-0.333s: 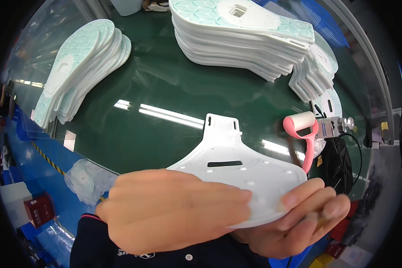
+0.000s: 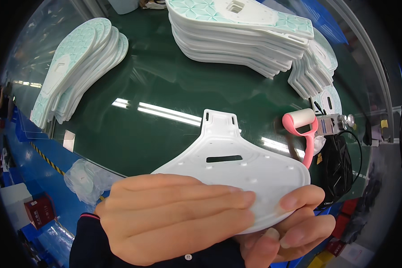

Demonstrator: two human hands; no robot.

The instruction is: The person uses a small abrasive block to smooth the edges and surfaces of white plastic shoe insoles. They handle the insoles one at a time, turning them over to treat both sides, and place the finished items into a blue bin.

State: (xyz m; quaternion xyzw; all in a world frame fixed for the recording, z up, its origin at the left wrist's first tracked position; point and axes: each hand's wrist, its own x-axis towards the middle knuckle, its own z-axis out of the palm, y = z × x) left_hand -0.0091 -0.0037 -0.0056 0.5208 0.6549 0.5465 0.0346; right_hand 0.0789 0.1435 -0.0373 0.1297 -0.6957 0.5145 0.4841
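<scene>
A white plastic panel (image 2: 223, 145) with a wide rounded body, a narrow neck and a slot is held up near my body, its studded plain side toward me. My right hand (image 2: 286, 228) grips its lower right edge, one finger or thumb on the face and the other fingers curled behind. Across the panel's lower left part lies my left hand (image 2: 174, 216), back up, its fingers stretched out flat on the surface. The left thumb is hidden. Just beyond the panel's right edge is a pink-handled roller (image 2: 309, 138) with a white cylinder.
Stacks of similar panels with mint-patterned faces stand at the far left (image 2: 78, 67) and far right (image 2: 236, 44) of the green table (image 2: 152, 85). A clear bottle with a metal top (image 2: 330, 124) and a black pouch (image 2: 337, 167) sit at the right. A plastic bag (image 2: 87, 178) hangs low left.
The panel has shifted slightly left and its neck has risen a little. My right hand's fingers have curled further and moved left. My left hand stays flat on the panel, slightly lower.
</scene>
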